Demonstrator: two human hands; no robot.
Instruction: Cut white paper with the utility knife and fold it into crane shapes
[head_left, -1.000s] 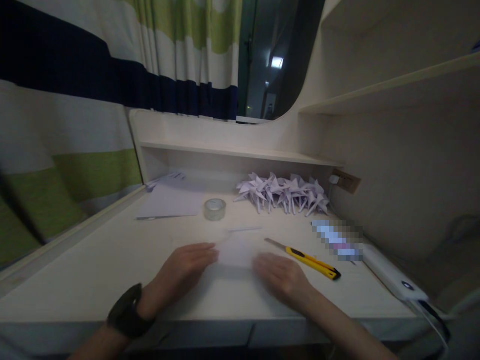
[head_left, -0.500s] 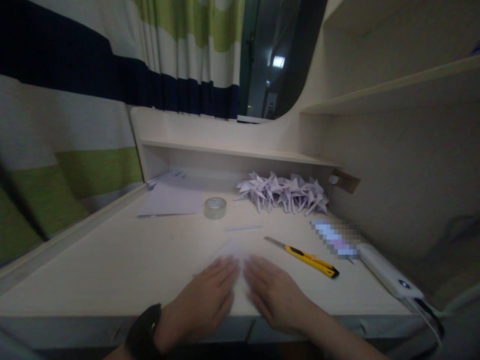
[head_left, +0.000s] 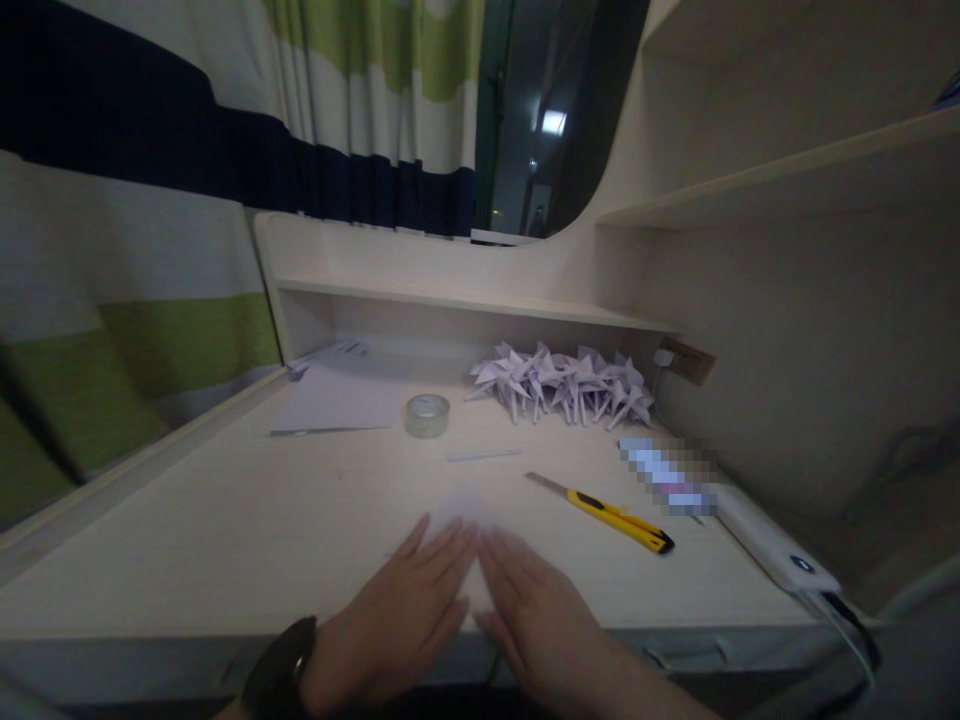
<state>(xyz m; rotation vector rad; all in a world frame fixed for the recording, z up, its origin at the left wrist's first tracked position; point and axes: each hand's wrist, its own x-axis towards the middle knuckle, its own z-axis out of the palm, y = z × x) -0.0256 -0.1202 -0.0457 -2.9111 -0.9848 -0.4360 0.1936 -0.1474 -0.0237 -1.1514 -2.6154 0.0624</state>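
My left hand (head_left: 412, 600) and my right hand (head_left: 534, 600) lie side by side near the desk's front edge, fingers stretched out and fingertips almost meeting. Beneath them is a pale piece of paper (head_left: 466, 503), mostly covered and blurred where it shows past the fingertips. Neither hand is closed around anything. Beyond the fingertips lies a thin white paper stick (head_left: 484, 455). To the right of my right hand rests a yellow utility knife (head_left: 619, 520) with its blade out.
A roll of clear tape (head_left: 427, 416) stands by a stack of white paper (head_left: 337, 395). Folded paper pinwheels (head_left: 562, 380) are heaped at the back. On the right are a pixelated phone (head_left: 664, 475) and a white power strip (head_left: 776, 540) with a cable.
Both hands have slid slightly toward the desk's front edge, still flat over the paper. The view has shifted a little; the other objects stay in place.
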